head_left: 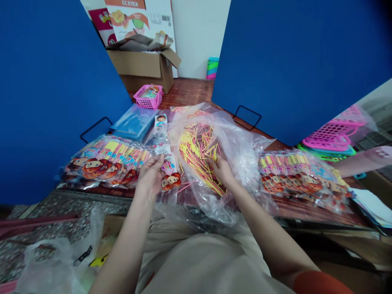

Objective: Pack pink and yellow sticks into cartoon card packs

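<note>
My left hand (150, 175) grips a clear packet (170, 173) with a cartoon face card, holding it by its left edge over the table's front. My right hand (223, 170) reaches into a large clear plastic bag (241, 151) full of thin yellow and pink sticks (197, 153), its fingers curled among them. Whether it holds any sticks I cannot tell. A pile of filled packets (105, 161) lies left of my left hand. Another pile of packets (301, 177) lies to the right of the bag.
A pink basket (148, 97) and a cardboard box (143, 65) stand at the back. Blue plastic sleeves (134, 121) lie behind the left pile. Stacked coloured baskets (329, 143) sit at the right. Blue panels wall both sides. A crumpled bag (52, 261) lies on the floor.
</note>
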Action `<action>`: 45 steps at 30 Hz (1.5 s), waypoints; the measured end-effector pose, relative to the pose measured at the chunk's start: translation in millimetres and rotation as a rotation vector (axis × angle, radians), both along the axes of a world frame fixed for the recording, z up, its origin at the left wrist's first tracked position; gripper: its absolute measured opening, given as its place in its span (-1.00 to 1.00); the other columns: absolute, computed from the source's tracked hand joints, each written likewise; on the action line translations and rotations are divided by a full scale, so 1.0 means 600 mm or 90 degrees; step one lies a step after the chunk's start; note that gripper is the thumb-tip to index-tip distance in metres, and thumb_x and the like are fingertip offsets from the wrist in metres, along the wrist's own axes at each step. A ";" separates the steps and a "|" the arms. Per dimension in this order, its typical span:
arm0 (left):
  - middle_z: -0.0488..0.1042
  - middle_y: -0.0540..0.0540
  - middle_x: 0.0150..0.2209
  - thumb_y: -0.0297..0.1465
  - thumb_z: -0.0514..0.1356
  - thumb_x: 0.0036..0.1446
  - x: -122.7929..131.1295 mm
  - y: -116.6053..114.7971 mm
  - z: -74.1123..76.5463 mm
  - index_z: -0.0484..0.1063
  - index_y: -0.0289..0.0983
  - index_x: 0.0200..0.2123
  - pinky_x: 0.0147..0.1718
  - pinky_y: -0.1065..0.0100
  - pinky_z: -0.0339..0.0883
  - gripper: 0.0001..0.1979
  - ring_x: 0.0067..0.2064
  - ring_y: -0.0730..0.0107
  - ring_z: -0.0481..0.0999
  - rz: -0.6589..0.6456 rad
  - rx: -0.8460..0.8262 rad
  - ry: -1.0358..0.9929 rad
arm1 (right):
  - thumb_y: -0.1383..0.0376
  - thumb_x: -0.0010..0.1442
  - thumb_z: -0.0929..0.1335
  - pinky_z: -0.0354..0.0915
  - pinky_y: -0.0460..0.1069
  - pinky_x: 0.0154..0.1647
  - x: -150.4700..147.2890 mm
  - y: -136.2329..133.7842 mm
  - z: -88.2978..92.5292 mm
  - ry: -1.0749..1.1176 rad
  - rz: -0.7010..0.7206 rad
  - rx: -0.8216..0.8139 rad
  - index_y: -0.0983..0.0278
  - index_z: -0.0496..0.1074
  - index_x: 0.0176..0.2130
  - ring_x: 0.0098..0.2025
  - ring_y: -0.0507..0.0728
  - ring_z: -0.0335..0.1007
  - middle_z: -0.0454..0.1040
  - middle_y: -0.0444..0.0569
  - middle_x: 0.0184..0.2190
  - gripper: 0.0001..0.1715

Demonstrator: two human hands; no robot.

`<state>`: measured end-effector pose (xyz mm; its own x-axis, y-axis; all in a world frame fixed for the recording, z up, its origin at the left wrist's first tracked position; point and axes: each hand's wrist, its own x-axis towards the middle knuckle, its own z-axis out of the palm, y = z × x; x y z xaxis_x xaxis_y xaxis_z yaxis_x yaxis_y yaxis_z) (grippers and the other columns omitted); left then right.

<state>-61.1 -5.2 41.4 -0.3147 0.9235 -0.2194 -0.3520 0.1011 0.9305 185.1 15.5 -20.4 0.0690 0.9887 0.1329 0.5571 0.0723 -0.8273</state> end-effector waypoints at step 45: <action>0.41 0.03 -0.57 -0.11 0.40 -0.22 0.107 -0.062 -0.034 0.52 -0.31 -0.53 -0.48 0.45 0.14 -0.64 -0.51 0.52 0.25 -0.250 -0.030 0.086 | -0.12 0.29 0.20 0.29 0.03 -0.14 -0.059 -0.049 0.135 0.413 0.159 0.050 0.22 0.49 -0.20 -0.25 0.12 0.44 0.57 -0.05 -0.29 -0.46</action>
<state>2.9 -42.1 20.8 0.0305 0.9691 -0.2446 -0.1533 0.2464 0.9570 149.5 -14.1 60.4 -0.0700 0.9745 0.2132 -0.0880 0.2069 -0.9744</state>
